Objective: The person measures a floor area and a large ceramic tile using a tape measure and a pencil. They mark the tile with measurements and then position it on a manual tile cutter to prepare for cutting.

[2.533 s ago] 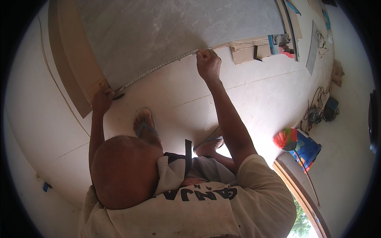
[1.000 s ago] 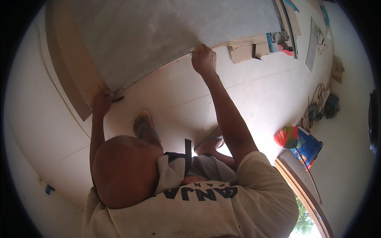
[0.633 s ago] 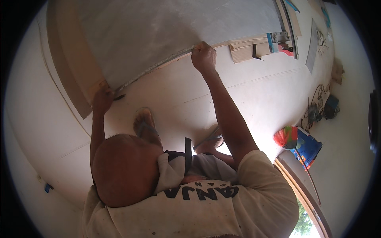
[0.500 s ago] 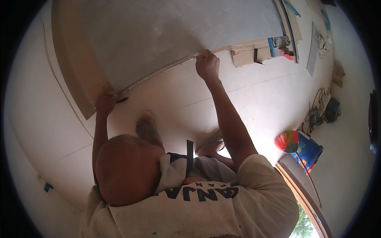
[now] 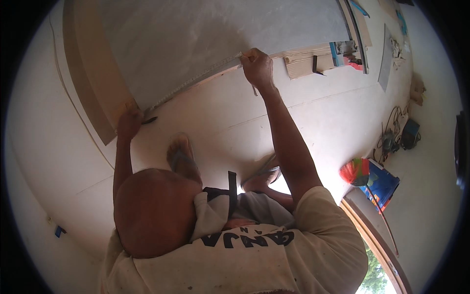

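Observation:
A large grey sheet [image 5: 171,44] lies in front of me, with a brown strip of board [image 5: 90,68] along its left side. Along the sheet's near edge runs a pale, marked measuring tape [image 5: 196,78]. At its left end, by the sheet's corner, my left hand [image 5: 129,122] is closed on the tape; its fingertips are partly hidden. A small dark object [image 5: 150,120] pokes out beside that hand. My right hand [image 5: 257,68] pinches the tape's other end, over the edge. Something thin [image 5: 254,90] hangs below the right hand.
Right of the sheet are cardboard [image 5: 299,63], a black angled piece [image 5: 317,66] and a long dark bar [image 5: 360,39]. A red-green broom [image 5: 355,172], a blue container [image 5: 382,183] and corded tools [image 5: 391,139] stand farther right. My sandaled feet [image 5: 180,152] are on the pale floor.
My right hand has moved slightly farther away, raising its end of the tape onto the grey sheet. The left hand stays at the corner.

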The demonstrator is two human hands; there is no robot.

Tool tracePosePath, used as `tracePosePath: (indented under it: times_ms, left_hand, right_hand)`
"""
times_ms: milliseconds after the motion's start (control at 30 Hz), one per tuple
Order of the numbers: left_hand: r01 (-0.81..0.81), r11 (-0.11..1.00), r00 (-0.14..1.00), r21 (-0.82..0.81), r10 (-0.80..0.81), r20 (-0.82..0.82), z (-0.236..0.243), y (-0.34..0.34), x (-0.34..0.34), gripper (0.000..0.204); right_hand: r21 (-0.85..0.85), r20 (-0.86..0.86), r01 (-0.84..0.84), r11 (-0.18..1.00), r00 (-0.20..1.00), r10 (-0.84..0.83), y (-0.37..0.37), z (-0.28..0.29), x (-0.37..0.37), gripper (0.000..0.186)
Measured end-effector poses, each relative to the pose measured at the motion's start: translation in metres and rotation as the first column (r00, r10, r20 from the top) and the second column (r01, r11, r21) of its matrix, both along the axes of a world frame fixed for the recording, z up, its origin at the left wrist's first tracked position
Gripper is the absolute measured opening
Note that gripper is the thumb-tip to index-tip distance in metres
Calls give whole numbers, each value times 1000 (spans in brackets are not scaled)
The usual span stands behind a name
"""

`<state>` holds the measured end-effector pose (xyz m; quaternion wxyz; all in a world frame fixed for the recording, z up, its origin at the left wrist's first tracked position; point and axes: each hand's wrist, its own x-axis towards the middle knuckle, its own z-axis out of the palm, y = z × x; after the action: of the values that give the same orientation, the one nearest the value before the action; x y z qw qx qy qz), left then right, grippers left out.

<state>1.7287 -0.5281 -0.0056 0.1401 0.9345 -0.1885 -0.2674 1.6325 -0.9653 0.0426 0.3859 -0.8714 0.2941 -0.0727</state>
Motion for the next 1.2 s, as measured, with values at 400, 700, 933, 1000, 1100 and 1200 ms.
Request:
tracePosePath:
  times_ms: [400,700,933,1000,1100,1200]
  left_hand:
    - [-203,970,979,-136,196,-63,29,-7,-6,29]
    - [-139,938,990,-319,139,-20,101,-51,1,26]
    - [-213,938,976,-272,215,-23,142,-75,-4,27]
    - [-293,925,956,-242,282,-82,141,-71,-4,28]
    - [-293,943,954,-159,277,-113,147,-78,-10,27]
    - [-137,965,989,-224,146,28,122,-57,-8,26]
  right_hand:
    - [-185,18,-347,919,934,357,-27,73,35,16]
    - [-352,17,-299,887,946,325,-69,105,32,10]
    - [-415,-80,-367,832,926,369,-92,123,19,21]
    - [-367,-73,-370,853,926,370,-91,116,14,21]
    - [-322,-49,-325,889,944,327,-75,90,7,19]
    - [-342,-8,-292,893,951,308,-57,55,3,16]
